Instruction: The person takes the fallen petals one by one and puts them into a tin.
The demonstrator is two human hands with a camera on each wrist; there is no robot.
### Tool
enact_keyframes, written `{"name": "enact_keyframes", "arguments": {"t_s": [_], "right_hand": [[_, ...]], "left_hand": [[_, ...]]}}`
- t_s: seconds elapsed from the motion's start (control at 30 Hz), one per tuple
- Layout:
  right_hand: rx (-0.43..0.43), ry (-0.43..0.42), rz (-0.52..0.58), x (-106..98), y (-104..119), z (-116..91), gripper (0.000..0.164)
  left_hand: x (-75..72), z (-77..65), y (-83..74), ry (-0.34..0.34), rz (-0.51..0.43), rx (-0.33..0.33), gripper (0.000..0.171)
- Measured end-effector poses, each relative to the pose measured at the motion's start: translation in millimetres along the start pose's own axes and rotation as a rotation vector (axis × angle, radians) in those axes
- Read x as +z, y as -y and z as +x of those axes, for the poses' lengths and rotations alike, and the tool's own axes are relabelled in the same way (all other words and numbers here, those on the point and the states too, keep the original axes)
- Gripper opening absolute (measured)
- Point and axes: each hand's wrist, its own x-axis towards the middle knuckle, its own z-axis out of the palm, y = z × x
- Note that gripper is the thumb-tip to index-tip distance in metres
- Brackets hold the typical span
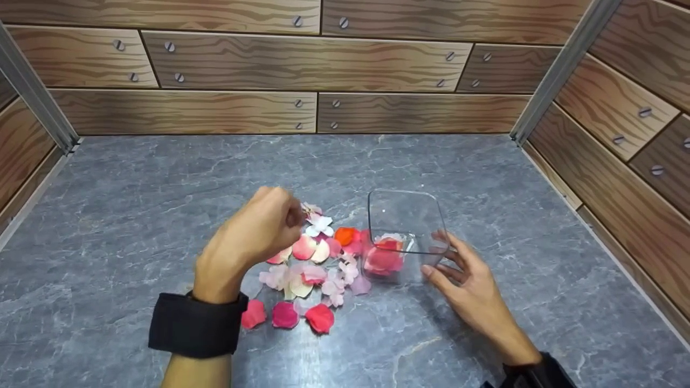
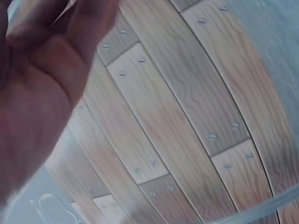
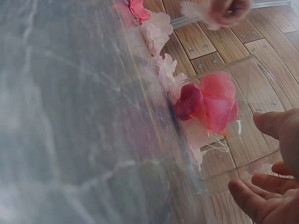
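Observation:
My left hand (image 1: 264, 226) is above the far left side of a pile of petals (image 1: 302, 275). The right wrist view shows its fingers pinching a pale pink-white flower (image 3: 198, 13); in the head view the back of the hand hides most of the grip. A clear square container (image 1: 407, 222) stands upright beside the pile, with red and pink petals (image 1: 384, 257) inside it. My right hand (image 1: 469, 285) holds the container at its near right corner, thumb toward the near wall and fingers along the right wall. No petals show in the left wrist view.
Red, pink, cream and white petals lie loose on the grey marbled tabletop (image 1: 140, 215), several touching the container's left side. Wood-patterned panels (image 1: 302, 62) enclose the back and sides, with metal corner strips (image 1: 560, 70) between them.

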Motion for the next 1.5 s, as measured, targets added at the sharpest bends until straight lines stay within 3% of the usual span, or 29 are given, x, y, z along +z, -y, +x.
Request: {"name": "enact_keyframes", "arguments": {"t_s": [0.13,0.27,0.37,0.47,0.57,0.7,0.87,1.0,1.27,1.4,1.5], "right_hand": [[0.0,0.002,0.003,1,0,0,0.073],[-0.003,-0.002,0.004,1,-2,-1,0.074],[-0.009,-0.006,0.003,0,-4,-2,0.074],[-0.01,-0.013,0.001,-1,-7,-4,0.073],[-0.005,-0.023,-0.001,-1,-8,-7,0.073],[-0.016,-0.031,0.012,-1,-7,-8,0.071],[-0.037,-0.043,0.032,0,-6,-7,0.07],[-0.031,-0.041,0.036,1,-4,-6,0.07],[-0.024,-0.009,0.034,2,0,0,0.072],[-0.023,-0.004,0.026,2,1,1,0.072],[-0.018,0.0,0.016,1,0,0,0.073]], "left_hand": [[11.8,6.5,-15.7,-0.202,-0.093,0.144,0.015],[40.0,18.7,-30.2,-0.344,-0.208,0.3,0.011],[65.8,27.6,-37.9,-0.353,-0.277,0.346,0.011],[87.6,33.5,-43.2,-0.313,-0.286,0.352,0.012],[102.0,36.8,-45.7,-0.29,-0.21,0.383,0.013],[108.7,38.0,-45.4,-0.295,-0.077,0.431,0.01],[106.4,37.2,-43.2,-0.244,-0.019,0.438,0.007],[93.6,36.7,-39.0,-0.175,-0.059,0.394,0.012],[32.1,22.8,-7.6,-0.134,-0.157,0.187,0.014],[12.1,12.9,10.0,-0.033,-0.137,0.115,0.013],[8.2,8.6,20.4,0.092,-0.102,-0.012,0.017]]}}
